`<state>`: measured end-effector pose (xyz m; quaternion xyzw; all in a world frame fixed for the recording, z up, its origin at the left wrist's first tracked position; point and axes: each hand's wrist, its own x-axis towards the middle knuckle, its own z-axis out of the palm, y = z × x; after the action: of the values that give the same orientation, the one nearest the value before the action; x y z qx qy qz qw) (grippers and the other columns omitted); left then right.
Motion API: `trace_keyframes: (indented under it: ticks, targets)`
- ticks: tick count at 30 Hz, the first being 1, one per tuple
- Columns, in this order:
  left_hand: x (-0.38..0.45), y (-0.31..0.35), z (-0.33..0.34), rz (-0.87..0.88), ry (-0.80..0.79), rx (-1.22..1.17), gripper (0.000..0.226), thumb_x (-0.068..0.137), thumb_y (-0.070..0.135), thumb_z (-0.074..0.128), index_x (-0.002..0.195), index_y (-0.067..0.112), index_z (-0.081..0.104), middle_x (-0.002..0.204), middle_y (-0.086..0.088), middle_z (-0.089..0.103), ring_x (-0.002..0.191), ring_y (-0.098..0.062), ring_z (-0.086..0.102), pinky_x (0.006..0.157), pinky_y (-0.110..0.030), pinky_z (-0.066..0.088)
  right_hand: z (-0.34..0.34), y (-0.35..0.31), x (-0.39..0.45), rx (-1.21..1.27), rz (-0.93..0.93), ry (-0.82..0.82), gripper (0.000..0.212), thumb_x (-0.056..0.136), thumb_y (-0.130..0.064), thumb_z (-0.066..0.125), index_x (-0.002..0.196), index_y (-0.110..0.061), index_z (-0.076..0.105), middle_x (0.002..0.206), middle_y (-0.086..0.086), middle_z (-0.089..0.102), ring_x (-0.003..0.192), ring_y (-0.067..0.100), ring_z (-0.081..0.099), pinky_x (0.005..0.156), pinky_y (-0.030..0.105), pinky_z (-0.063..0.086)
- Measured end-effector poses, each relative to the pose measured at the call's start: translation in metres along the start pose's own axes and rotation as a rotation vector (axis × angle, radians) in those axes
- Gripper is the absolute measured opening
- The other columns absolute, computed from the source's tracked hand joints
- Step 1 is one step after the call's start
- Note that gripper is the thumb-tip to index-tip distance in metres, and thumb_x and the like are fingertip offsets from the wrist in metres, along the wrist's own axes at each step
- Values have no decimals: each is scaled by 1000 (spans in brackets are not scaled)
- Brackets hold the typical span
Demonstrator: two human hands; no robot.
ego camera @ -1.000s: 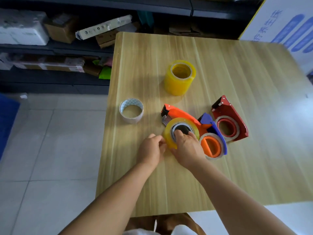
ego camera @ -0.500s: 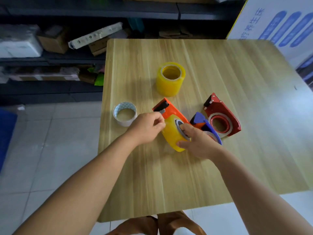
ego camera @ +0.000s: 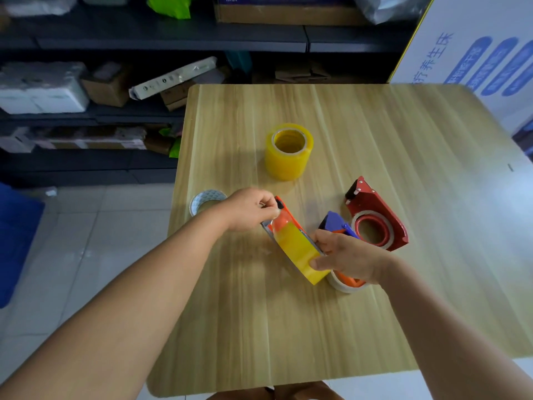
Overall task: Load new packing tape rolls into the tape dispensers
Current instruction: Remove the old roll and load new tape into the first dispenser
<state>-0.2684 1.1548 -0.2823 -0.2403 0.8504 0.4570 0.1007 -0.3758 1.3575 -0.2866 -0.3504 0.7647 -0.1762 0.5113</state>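
While both hands [ego camera: 300,241] grip one orange dispenser [ego camera: 284,215], three dispensers and three rolls show.

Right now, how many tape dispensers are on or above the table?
3: orange dispenser held tilted in both hands; blue dispenser behind the right hand, partly hidden; red dispenser lying at right.

Worktop [ego camera: 403,284]: fills centre and right of frame | tall tape roll [ego camera: 288,151]: upper centre, standing on end | small tape roll [ego camera: 206,201]: left edge of worktop | held dispenser [ego camera: 294,243]: centre, between both hands | two dispensers [ego camera: 375,223]: right of centre, lying flat | shelves [ego camera: 115,82]: upper left, behind worktop.
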Motion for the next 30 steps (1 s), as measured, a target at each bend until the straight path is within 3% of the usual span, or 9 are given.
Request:
trace_keyframes:
  ticks: [2, 4, 7, 10, 15, 21, 25, 30]
  targets:
    - [3, 1, 2, -4, 14, 24, 11, 90, 25, 60, 87, 16, 64, 93, -5, 68, 90, -17, 60, 84, -35, 50, -4, 0, 0, -8, 1, -16, 24, 91, -23, 61, 102, -41, 49, 93, -23, 55, 90, 1, 54, 82, 20, 39]
    - [6, 1, 4, -6, 47, 30, 11, 89, 27, 61, 85, 17, 64, 90, -2, 68, 89, -17, 61, 81, -35, 50, -8, -3, 0, -37, 26, -22, 23, 90, -26, 62, 103, -40, 50, 96, -20, 57, 89, 2, 56, 80, 21, 43]
    - [14, 2, 6, -27, 155, 10, 11, 87, 28, 62, 79, 21, 62, 77, 6, 63, 78, -14, 58, 72, -31, 49, -6, -14, 4, -132, 76, 68, 53, 78, -46, 69, 124, -33, 46, 110, -9, 59, 99, 12, 58, 88, 30, 47]
    - [19, 5, 8, -51, 202, 24, 13, 86, 29, 64, 75, 22, 62, 74, 8, 61, 73, -13, 58, 64, -28, 48, 6, -30, 10, -161, 150, 221, 72, 66, -60, 74, 121, -28, 42, 98, -7, 57, 86, 11, 56, 67, 25, 43]
    - [20, 10, 8, -59, 218, 146, 16, 86, 34, 63, 77, 21, 61, 78, 3, 64, 78, -18, 62, 69, -36, 52, 20, -41, 22, -214, 136, 330, 55, 72, -50, 75, 105, -22, 41, 77, -6, 51, 67, 7, 50, 51, 23, 36]
    - [21, 13, 10, -26, 238, 236, 20, 86, 40, 62, 78, 22, 60, 81, 4, 59, 80, -19, 60, 64, -32, 46, 17, -46, 19, -393, 98, 314, 56, 78, -44, 71, 117, -20, 41, 78, -6, 48, 71, 13, 53, 48, 22, 36]
    - [22, 13, 13, 12, 357, 161, 21, 81, 39, 68, 76, 19, 65, 85, 4, 51, 78, -16, 57, 69, -29, 45, 15, -51, 18, -474, 96, 290, 58, 78, -38, 72, 120, -17, 38, 87, -2, 53, 76, 17, 57, 53, 24, 41]
    - [21, 12, 13, 65, 397, 106, 20, 74, 39, 76, 74, 19, 71, 83, 7, 56, 79, -13, 58, 72, -31, 49, 11, -51, 18, -482, 96, 261, 58, 78, -35, 73, 121, -17, 38, 86, 0, 54, 75, 17, 56, 50, 23, 39]
